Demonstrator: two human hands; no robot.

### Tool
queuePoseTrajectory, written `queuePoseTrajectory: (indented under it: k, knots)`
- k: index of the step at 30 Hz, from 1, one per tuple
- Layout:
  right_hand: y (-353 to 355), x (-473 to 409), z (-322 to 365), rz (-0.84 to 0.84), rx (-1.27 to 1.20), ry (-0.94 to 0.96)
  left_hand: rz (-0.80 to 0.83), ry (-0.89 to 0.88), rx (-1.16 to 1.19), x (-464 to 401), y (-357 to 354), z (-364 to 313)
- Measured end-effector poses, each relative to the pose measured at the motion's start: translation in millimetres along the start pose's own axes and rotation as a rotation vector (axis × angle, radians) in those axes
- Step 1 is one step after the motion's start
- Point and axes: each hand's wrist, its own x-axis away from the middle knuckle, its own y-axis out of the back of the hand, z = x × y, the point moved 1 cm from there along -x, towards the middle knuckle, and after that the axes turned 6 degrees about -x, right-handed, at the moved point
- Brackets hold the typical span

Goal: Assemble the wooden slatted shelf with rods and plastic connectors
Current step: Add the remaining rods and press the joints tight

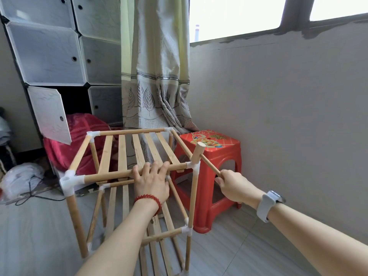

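The right hand (232,183) gripped the mallet (200,153) handle; its head rested on the corner connector (194,166), up-left of the grip. The left hand (152,179) clasped the front rod (107,176).

A home bedroom corner: leaf-patterned curtain (155,76), plastic cube wardrobe (65,46), red blanket (79,140), red plastic stool (213,176).
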Motion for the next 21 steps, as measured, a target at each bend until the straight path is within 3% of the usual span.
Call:
queuePoseTrajectory:
  k: [5, 8, 9, 13, 14, 17, 18, 21]
  knots:
    - [21.2, -5.6, 6.7, -0.278, -0.290, 0.140, 0.004, -0.001, -0.027, -2.5, 0.8, 0.5]
    - [8.4, -0.8, 1.9, -0.050, -0.150, -0.011, 0.010, 0.002, -0.048, -0.7, -0.1, 1.6]
    - [8.8, -0.4, -1.3, -0.041, -0.108, -0.035, 0.009, 0.000, -0.053, 1.0, -0.2, 0.1]
    - [26.1, 1.1, -3.9, -0.323, -0.226, 0.092, 0.034, -0.004, -0.103, 4.9, -3.1, -3.4]
    - [25.5, 4.4, -3.0, -0.335, -0.225, 0.107, 0.038, 0.001, -0.112, 5.5, -4.6, -3.4]
    - [7.0, 13.7, -5.3, -0.120, -0.054, 0.034, 0.014, 0.006, -0.100, 6.5, -6.2, -3.4]
    - [4.9, 12.1, -7.5, -0.131, -0.015, 0.030, 0.004, 0.014, -0.092, 5.9, -5.2, -3.8]
    - [10.1, 13.0, -3.2, -0.330, -0.201, 0.103, 0.006, 0.047, -0.047, 4.0, -4.5, -4.7]
